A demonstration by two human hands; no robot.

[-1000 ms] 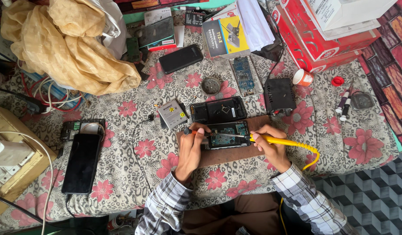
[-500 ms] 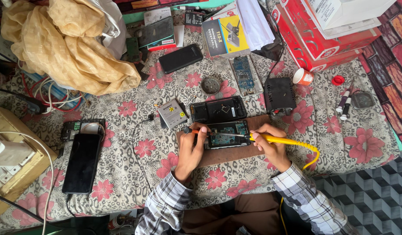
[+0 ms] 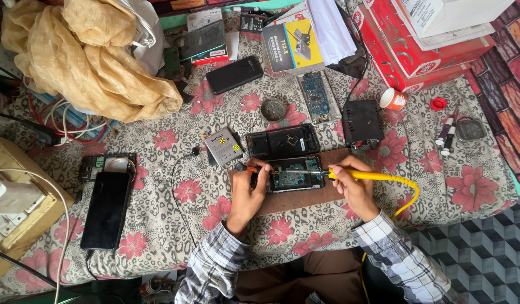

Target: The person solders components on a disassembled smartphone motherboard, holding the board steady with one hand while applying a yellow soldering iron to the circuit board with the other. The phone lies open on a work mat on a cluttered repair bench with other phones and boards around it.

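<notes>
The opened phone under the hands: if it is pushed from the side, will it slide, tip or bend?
The opened phone lies flat on a brown board, so it would probably slide, not tip. Its exposed circuit board looks fragile. The left hand steadies one end; the right hand holds a yellow-handled tool at the other.

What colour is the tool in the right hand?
Yellow: the soldering iron in the right hand, head view.

Opened phone (image 3: 291,173) on a board (image 3: 305,198) at bench (image 3: 474,186) centre, between left hand (image 3: 250,194) and right hand (image 3: 354,188). Just behind it, a back cover (image 3: 283,141); left of that, a battery (image 3: 223,146). Farther behind, a circuit board (image 3: 316,95). Far left, another phone (image 3: 107,209). Back left, heaped cloth (image 3: 91,56); back right, stacked boxes (image 3: 423,50).
</notes>
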